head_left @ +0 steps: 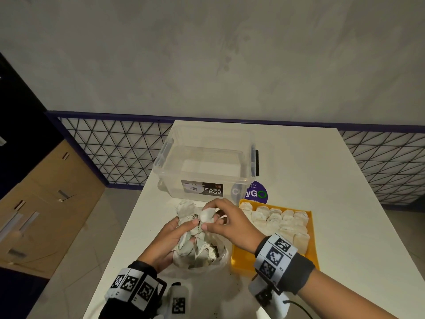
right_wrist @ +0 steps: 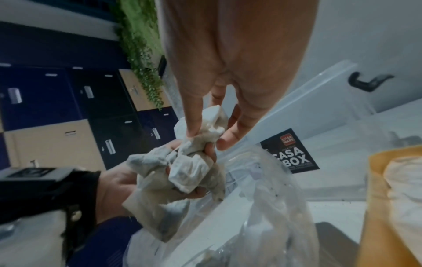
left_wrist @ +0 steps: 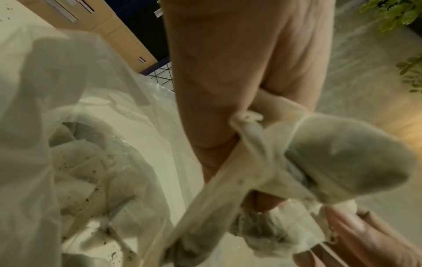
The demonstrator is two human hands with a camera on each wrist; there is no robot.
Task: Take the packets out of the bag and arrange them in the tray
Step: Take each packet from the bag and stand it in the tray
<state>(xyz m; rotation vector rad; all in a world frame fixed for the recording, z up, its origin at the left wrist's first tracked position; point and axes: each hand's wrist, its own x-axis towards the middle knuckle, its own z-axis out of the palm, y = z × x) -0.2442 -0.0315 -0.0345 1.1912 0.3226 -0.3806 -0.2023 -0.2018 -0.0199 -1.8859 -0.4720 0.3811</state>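
Note:
A clear plastic bag (head_left: 213, 261) (right_wrist: 262, 189) stands on the white table just left of the yellow tray (head_left: 310, 252) (right_wrist: 376, 207). Above the bag's mouth, my left hand (head_left: 170, 236) (right_wrist: 118, 182) grips a tangled bunch of white tea packets (head_left: 190, 229) (left_wrist: 308, 162) (right_wrist: 178, 171). My right hand (head_left: 220, 217) (right_wrist: 205, 133) pinches one packet (head_left: 207, 215) (right_wrist: 212, 124) at the top of that bunch between thumb and forefinger. More packets (head_left: 204, 252) (left_wrist: 80, 171) lie inside the bag. Rows of packets (head_left: 278, 222) fill much of the tray.
A clear plastic storage box (head_left: 207, 162) labelled CASA BOX stands behind the bag and tray. A purple round sticker (head_left: 257, 192) lies by the tray's far edge. Dark crumbs speckle the table near the bag. The table's left edge drops to the floor; lockers stand at left.

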